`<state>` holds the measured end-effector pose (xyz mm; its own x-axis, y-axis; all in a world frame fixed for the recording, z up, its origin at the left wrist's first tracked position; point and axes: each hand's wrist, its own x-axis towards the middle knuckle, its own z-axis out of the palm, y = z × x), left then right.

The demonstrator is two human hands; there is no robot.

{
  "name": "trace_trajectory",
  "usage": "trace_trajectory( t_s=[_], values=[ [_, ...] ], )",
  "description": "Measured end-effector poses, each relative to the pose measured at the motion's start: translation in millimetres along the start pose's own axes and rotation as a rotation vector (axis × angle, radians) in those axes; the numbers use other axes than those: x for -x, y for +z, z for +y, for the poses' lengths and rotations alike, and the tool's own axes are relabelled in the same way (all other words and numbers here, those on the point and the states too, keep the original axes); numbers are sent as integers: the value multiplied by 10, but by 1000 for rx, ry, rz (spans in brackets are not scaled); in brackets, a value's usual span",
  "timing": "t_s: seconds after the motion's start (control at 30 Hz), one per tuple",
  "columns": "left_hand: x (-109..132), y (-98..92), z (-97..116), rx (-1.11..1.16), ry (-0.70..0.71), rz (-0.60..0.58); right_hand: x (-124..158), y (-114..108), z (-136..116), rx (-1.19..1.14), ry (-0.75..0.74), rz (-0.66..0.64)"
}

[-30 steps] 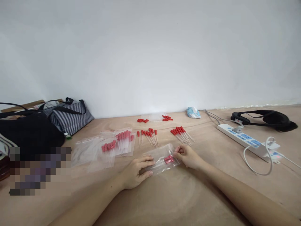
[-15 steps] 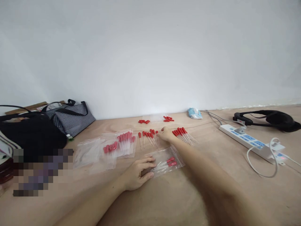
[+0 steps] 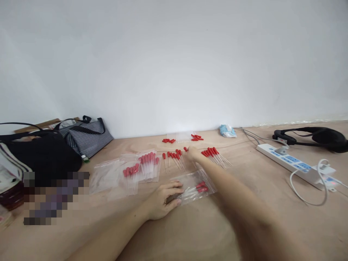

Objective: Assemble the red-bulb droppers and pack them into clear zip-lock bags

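My left hand (image 3: pixel 164 199) lies on the table with its fingers and thumb stretched apart, touching the left edge of a clear zip bag (image 3: pixel 191 181). Inside that bag are droppers with red bulbs (image 3: pixel 202 187). Beyond it, my right hand (image 3: pixel 193 154) is closed on a dropper (image 3: pixel 185 149) whose red bulb sticks out to the left; its fingers are partly hidden and blurred. Loose red-bulbed droppers (image 3: pixel 174 156) lie just left of this hand, and another fanned group (image 3: pixel 213 152) lies to its right.
Filled bags of droppers (image 3: pixel 146 163) and flat clear bags (image 3: pixel 106 175) lie to the left. Separate red bulbs (image 3: pixel 169 140) sit near the wall. A power strip (image 3: pixel 288 159) with cables and a black headset (image 3: pixel 310 139) are on the right, a striped bag (image 3: pixel 87 136) at left.
My right hand has shifted slightly, and the dropper's red bulb at its fingers has moved up, away from the loose row. My left hand stays at the bag. The whole view has shifted slightly.
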<state>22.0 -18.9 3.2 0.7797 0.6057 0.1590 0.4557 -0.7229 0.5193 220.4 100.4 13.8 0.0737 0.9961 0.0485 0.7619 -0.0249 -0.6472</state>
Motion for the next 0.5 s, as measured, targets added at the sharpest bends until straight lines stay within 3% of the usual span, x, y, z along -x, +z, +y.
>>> trace_trajectory(
  t_s=[0.13, 0.23, 0.37, 0.5],
  values=[
    [-3, 4, -17, -2, -13, -22, 258, -399, 425, -316, -45, 69],
    [-6, 9, -29, 7, -21, -29, 552, -559, 796, -486, -56, 130],
    [-10, 3, -23, 14, -22, -44, 872, -495, 1057, -899, -21, 309],
    [-19, -8, -9, 3, -26, -41, 1005, -388, 985, -996, 58, 372]
  ],
)
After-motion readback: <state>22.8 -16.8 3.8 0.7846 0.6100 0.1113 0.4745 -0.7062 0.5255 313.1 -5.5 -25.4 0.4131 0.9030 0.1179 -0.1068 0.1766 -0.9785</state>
